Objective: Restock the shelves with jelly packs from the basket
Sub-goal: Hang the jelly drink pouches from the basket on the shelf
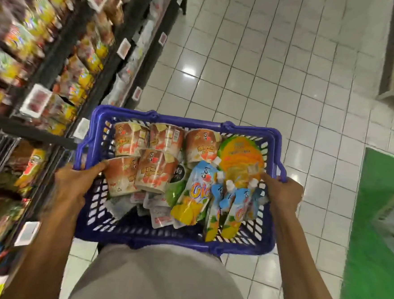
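Both hands held the blue basket at waist level. Left hand fingers clamped over its left rim, right hand fingers curled round the right rim. Jelly packs lay in its right half, beside cups. Shelves at left, blurred.

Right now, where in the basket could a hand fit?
Only along the near wall of the basket, between the small flat packs and the rim, left of the pouches. Cups crowd the far left; pouches and an orange pack fill the right.
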A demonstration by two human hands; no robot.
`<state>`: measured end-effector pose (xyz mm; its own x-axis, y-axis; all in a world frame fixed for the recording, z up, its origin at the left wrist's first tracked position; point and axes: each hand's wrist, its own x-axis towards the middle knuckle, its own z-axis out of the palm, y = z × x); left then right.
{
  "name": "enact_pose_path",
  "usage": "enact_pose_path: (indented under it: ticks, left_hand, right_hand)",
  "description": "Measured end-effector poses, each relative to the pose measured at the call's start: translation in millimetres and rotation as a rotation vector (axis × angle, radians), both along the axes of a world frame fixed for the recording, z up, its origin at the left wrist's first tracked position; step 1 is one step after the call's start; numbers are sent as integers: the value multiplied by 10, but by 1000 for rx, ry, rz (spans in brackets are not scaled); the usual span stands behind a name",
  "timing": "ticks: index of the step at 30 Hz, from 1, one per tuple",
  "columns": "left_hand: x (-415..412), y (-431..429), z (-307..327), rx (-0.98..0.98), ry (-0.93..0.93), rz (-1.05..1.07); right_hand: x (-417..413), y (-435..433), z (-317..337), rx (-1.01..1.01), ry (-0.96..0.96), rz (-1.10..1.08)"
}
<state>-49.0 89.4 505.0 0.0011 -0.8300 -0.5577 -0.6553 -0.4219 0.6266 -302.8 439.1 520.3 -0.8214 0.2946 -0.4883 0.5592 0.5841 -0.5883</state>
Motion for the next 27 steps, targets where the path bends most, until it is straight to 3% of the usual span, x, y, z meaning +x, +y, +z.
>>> enact_pose_path:
  ticks: [12,21,27]
  left_hand:
    - [-1024,40,-22,57,-108,315]
    - [-1617,381,-290,154,-134,774]
    - [-1761,431,-919,164,-110,1024]
  right_hand:
    - [-2078,-966,105,83,-23,307]
    - [-3397,-2382,-508,139,-56,795]
    - [-3666,-3526,-1103,179,-79,1092]
